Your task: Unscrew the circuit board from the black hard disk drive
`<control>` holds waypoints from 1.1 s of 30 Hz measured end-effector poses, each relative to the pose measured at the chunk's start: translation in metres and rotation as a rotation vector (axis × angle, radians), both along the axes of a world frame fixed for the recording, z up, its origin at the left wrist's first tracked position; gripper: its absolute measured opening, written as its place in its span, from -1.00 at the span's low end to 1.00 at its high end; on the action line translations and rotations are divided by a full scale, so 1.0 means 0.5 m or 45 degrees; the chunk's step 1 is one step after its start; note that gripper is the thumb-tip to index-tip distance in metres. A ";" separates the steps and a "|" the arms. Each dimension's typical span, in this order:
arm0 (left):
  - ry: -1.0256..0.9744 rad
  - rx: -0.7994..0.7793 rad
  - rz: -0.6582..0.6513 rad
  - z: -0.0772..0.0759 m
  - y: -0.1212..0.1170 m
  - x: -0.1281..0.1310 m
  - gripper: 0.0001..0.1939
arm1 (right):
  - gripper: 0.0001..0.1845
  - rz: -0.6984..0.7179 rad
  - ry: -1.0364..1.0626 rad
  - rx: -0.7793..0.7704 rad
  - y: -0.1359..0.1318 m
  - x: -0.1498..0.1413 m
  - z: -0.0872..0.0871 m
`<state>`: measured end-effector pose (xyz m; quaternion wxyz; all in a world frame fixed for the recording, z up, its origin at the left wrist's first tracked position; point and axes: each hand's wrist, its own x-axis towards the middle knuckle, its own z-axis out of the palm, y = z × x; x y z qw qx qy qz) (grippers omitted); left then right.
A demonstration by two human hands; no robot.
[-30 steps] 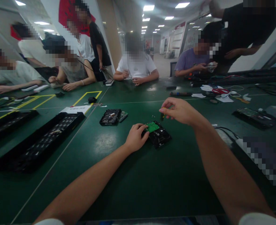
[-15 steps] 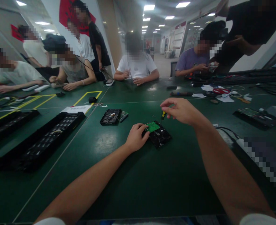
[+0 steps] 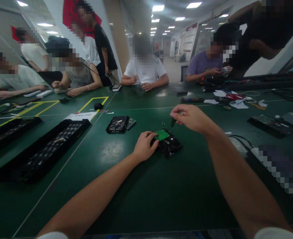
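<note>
Hard drive [image 3: 168, 142] front and centre on the green counter [image 3: 161, 199], lying flat, skewed a little, its green circuit board [image 3: 162, 134] face up over the far end! And look at the left hand [image 3: 146, 144]: it's down at the drive's left edge, forefinger reaching toward the board, thumb lower along the side; how firm that grip is, I can't tell from here. Over to the right hand [image 3: 191, 118], raised just beyond the drive's far right edge, its grip pinched narrow on a small dark tool [image 3: 173, 122], the tip pointing down; whether that tip touches the drive, too small to call!

Just past the drive, a few tiny pale bits [image 3: 163, 123] lie on the counter. Off to the left, well apart from the hands, sits a second drive [image 3: 117, 124], small light pieces on top, a loose circuit board [image 3: 131, 123] right beside it. Farther left, a long black tray [image 3: 43, 154] runs at a slant, a white paper [image 3: 81, 116] at its far end. Across the counter, a person in a white shirt [image 3: 145, 71] sits, both hands raised in front.
</note>
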<state>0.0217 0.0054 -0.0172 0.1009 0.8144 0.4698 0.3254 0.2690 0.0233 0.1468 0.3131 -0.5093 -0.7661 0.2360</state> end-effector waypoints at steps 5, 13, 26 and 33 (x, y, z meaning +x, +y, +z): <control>0.007 -0.006 0.003 -0.002 0.001 -0.001 -0.61 | -0.82 0.017 0.041 -0.013 0.003 0.001 -0.004; 0.008 -0.015 0.007 0.002 -0.002 0.000 -0.62 | -0.82 0.050 -0.015 0.030 0.002 0.005 -0.002; 0.018 -0.014 0.008 0.004 -0.003 0.000 -0.62 | -0.84 0.039 -0.013 -0.080 -0.008 -0.007 0.006; 0.022 -0.014 0.006 0.003 -0.001 0.001 -0.62 | -0.75 -0.005 -0.056 -0.062 -0.001 -0.005 -0.001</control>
